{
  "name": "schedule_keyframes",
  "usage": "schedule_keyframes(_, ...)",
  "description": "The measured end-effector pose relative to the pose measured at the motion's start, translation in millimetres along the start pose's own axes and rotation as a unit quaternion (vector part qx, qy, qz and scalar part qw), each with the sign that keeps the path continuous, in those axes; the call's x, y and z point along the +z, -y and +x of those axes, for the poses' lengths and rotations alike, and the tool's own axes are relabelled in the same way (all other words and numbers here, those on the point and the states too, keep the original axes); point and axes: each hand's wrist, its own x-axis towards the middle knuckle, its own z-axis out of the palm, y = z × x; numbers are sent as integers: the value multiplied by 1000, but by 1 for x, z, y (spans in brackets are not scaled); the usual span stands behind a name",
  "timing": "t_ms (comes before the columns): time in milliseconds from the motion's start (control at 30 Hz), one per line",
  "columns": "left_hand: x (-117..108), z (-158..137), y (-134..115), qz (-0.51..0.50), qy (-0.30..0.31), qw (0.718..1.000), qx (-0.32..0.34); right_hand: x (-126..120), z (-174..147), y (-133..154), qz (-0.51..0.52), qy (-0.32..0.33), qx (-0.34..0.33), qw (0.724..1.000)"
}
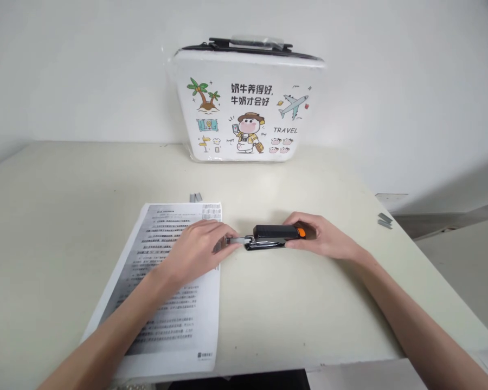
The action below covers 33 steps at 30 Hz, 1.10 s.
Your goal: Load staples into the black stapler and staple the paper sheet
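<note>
A black stapler [270,233] with an orange patch at its rear lies on its long side axis across the middle of the table. My right hand [317,234] is closed around its back end. From the front of the stapler a thin metal staple tray [239,240] sticks out to the left. My left hand [205,244] pinches the outer end of this tray, and its fingertips hide part of it. Beneath my left hand and forearm lies a printed sheet of paper [174,319], partly covered by them.
Grey staple strips [196,197] rest just beyond the paper, and more staple strips [385,220] lie near the table's right edge. A white case [250,105] with cartoon prints and a black handle stands at the back against the wall. The table [293,303] is pale.
</note>
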Motion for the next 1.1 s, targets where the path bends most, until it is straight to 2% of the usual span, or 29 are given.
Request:
schedule_keyframes(133, -7, 1, 4, -17, 31, 999, 0, -1, 0, -2, 14, -4, 4, 1000)
schedule_keyframes(267, -18, 0, 8, -92, 104, 990, -24, -3, 1, -6, 31, -12, -9, 999)
schedule_keyframes(433, -22, -1, 9, -174, 149, 973, -27, -4, 1, -11, 54, -26, -11, 998)
schedule_keyframes(733, 0, -3, 1, -173, 105, 979, 10, 2, 0, -11, 58, -7, -28, 998)
schedule_keyframes(967, 11, 1, 0, -182, 86, 980, -5, 14, 0, -6, 42, -11, -43, 998)
schedule_keyframes(1100, 14, 3, -2, -213, 85, 972, -41, 19, 0, -4, 46, 1, -52, 998)
